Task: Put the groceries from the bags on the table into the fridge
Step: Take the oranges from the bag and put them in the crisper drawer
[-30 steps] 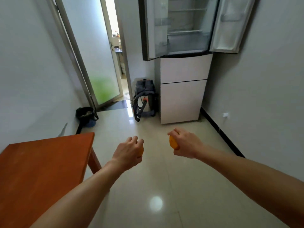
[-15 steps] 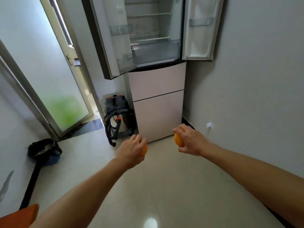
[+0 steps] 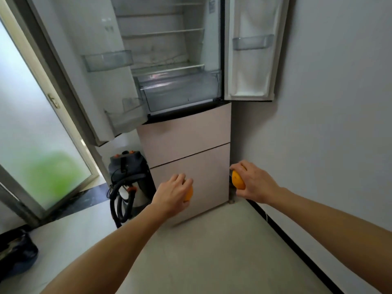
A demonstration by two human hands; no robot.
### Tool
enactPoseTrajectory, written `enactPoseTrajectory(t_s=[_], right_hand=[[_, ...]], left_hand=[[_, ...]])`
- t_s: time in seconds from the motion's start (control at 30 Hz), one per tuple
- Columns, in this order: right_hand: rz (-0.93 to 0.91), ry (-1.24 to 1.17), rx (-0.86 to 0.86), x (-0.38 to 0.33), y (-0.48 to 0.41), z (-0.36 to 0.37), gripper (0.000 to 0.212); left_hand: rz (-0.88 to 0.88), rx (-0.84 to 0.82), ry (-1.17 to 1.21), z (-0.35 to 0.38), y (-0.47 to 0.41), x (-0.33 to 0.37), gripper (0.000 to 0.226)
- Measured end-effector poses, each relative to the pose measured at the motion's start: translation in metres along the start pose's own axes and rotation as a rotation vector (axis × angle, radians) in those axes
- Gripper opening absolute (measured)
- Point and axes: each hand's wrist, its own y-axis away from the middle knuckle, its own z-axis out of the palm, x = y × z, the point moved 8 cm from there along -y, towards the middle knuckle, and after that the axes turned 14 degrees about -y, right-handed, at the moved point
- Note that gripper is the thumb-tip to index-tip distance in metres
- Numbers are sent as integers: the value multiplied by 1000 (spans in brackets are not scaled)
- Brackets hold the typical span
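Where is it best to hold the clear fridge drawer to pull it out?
Probably the drawer by its front top edge, fingers hooked over from above: that edge runs the full width, faces outward, and no handle shows.

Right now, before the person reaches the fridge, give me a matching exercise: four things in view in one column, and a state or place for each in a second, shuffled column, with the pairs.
Column one:
1. left hand
2. right upper fridge door
3. vacuum cleaner
4. bottom fridge drawer

Column two:
A. closed
B. stands on the floor
C. swung open
D. grips an orange fruit

Pairs: 1-D, 2-C, 3-B, 4-A
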Motion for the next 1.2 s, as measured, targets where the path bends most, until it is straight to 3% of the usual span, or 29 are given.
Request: enactPoseTrajectory(t_s=[0.33, 0.53, 0.87, 0.93, 1.03, 1.2], right_hand=[[-111, -48, 14, 67, -231, -42, 74], [-214, -38, 139, 68, -367, -73, 75], [-283, -132, 357, 55, -548, -175, 73], [-307, -93, 345, 52, -578, -187, 73], [-327, -36, 282, 51, -635, -191, 71], [-386, 165, -45, 49, -722, -144, 70]], left_hand=[[-173, 106, -19, -1, -183, -111, 60], [-281, 293, -36, -20, -277, -211, 59], [-605, 614, 333, -69, -419, -376, 52], [-629, 574, 325, -65, -443, -395, 52], [-602, 353, 256, -38, -487, -422, 50], [-559, 65, 110, 11, -531, -451, 53]])
